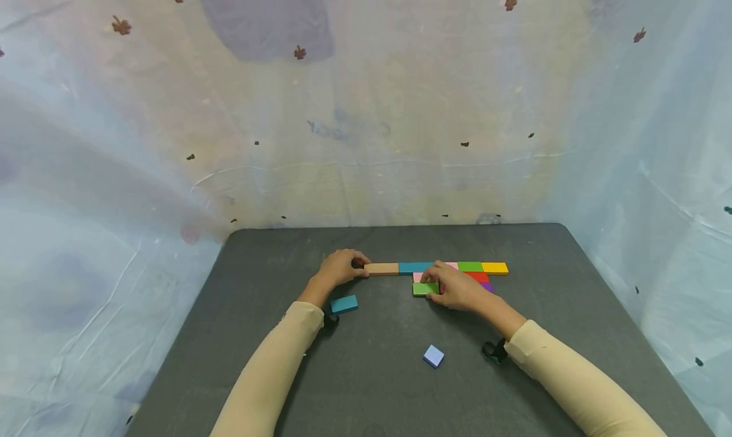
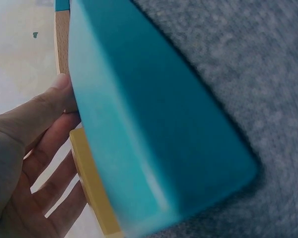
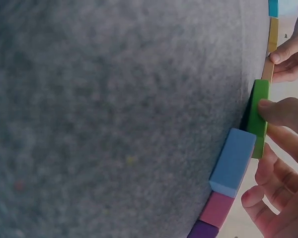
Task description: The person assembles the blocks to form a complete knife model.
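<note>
Tan block (image 1: 382, 270) and light-green block (image 1: 425, 289), each pinched at one end on the grey table (image 1: 366, 373).
At left, a loose teal block (image 1: 344, 304) lies near the left hand (image 1: 342, 267), whose thumb and index finger close on the tan block's left end; the rest extends rightward out of the grip to meet a blue block (image 1: 415, 268). Farther right, the light-green block sits before a pink block (image 1: 417, 277), its right part between the right hand's (image 1: 459, 289) thumb and fingers, parted just by its thickness.
</note>
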`<state>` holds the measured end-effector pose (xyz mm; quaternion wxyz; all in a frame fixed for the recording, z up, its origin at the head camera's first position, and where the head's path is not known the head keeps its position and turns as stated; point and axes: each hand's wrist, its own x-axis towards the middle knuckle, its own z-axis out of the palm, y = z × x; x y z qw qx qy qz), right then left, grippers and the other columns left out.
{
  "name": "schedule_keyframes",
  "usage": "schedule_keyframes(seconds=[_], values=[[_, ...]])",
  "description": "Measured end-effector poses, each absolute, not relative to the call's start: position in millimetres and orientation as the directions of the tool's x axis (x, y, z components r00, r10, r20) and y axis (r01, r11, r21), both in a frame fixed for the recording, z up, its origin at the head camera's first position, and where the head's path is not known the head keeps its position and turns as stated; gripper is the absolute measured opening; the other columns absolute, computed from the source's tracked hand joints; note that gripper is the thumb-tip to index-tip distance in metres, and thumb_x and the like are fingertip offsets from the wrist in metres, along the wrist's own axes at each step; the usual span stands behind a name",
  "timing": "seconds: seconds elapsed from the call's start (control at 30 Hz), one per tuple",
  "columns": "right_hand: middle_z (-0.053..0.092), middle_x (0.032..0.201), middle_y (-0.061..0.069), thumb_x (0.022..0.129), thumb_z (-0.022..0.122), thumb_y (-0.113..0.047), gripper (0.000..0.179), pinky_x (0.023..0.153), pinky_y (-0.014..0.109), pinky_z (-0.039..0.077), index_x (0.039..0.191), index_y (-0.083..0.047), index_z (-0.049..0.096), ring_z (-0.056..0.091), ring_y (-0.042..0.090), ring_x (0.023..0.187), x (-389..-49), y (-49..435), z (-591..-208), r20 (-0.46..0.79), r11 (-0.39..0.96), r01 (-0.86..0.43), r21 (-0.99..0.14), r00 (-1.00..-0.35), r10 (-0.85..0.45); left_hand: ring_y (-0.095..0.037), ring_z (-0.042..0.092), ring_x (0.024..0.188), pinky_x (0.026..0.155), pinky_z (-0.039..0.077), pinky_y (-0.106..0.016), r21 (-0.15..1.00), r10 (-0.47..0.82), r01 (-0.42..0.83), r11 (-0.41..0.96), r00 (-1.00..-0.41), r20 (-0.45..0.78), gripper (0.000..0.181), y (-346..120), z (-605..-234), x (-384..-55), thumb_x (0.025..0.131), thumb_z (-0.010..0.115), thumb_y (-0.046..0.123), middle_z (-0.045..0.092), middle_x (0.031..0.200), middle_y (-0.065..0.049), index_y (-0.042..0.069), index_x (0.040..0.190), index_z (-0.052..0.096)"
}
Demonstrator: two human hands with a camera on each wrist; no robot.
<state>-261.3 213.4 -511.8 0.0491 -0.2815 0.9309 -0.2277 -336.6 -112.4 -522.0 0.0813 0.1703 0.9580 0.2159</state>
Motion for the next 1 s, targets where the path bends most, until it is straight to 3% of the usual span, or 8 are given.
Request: schedule_keyframes(seconds=[1.0], values=[[0.059, 0.106, 0.004, 0.096, 0.083, -0.016, 0.026, 0.075, 0.031, 0.051, 0.118, -0.01, 0.071, 0.053, 0.013, 0.082, -260.0, 215.2, -514.1, 0.057, 0.746, -0.506, -0.433, -0.841, -0.538, -0.024, 0.069, 0.116, 0.104, 0.052, -0.054, 0.451, 0.352, 0.285, 0.846, -0.933, -0.07, 0.033, -112.0, -522.4, -335.5, 0.095, 0.084, 0.036, 0.077, 0.122, 0.003, 0.025, 0.127, 0.08]])
